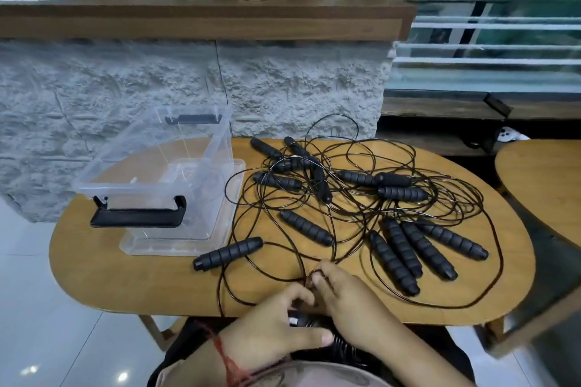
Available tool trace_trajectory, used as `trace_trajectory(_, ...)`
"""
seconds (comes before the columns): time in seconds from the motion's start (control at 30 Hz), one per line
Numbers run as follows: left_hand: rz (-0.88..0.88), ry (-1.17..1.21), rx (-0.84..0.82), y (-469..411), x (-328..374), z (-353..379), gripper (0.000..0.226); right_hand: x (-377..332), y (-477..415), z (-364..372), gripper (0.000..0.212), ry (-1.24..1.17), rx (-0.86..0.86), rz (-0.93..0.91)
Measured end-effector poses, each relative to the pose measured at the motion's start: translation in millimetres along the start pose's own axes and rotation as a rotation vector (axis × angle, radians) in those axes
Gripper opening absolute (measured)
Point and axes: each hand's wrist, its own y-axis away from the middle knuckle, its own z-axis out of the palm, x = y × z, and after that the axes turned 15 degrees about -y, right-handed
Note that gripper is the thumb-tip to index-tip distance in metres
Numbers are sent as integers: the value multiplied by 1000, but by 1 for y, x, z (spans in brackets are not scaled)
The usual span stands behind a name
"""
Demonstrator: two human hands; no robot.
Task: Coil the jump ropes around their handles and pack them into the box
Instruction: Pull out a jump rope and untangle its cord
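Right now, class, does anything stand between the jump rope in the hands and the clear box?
Nothing tall. The box stands open. Between it and the jump rope held by the left hand and right hand, one loose handle and slack cord loops lie flat on the table; lifting over should clear them.

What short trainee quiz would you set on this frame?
1. True or false: the box is already packed.
2. On which side of the loose handles does the box stand? A left, B right, C behind them.
3. Fill in: the right hand pinches a ___.
Key: 1 false; 2 A; 3 rope.
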Motion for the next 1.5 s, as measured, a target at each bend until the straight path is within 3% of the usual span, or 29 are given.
trace_trajectory(0.1, 23, 193, 229, 0, -7, 2, 56, -11, -10, -8, 21, -2, 158, -53)
trace_trajectory(0.23, 131, 214, 511, -25, 7, -13, 54, -39, -44, -31, 23, 38, 314, -171)
trace_trajectory(0.4, 288, 133, 696, -76, 38, -54, 58, -72, -104, -68, 25, 123, 451, -325)
trace_trajectory(0.6, 318, 104, 853, -160, 44, -92, 52, -74, -179, -100, 24, 270, 597, -395)
trace_trajectory(0.8, 310, -153, 995, -254, 33, -124, 28, -54, -263, -119, 24, 280, 635, -394)
trace_trajectory(1.0, 201, -357, 979, -336, 22, -156, 41, -18, -349, -124, 23, 284, 654, -302)
trace_trajectory(1.17, 109, -488, 848, -380, 22, -168, 30, 20, -381, -127, 27, 209, 625, -228)
trace_trajectory(1.3, 117, -527, 721, -403, 24, -186, 11, 27, -396, -134, 29, 170, 581, -230)
trace_trajectory(1.5, 225, -404, 596, -405, 13, -191, 19, 34, -394, -132, 24, 183, 609, -334)
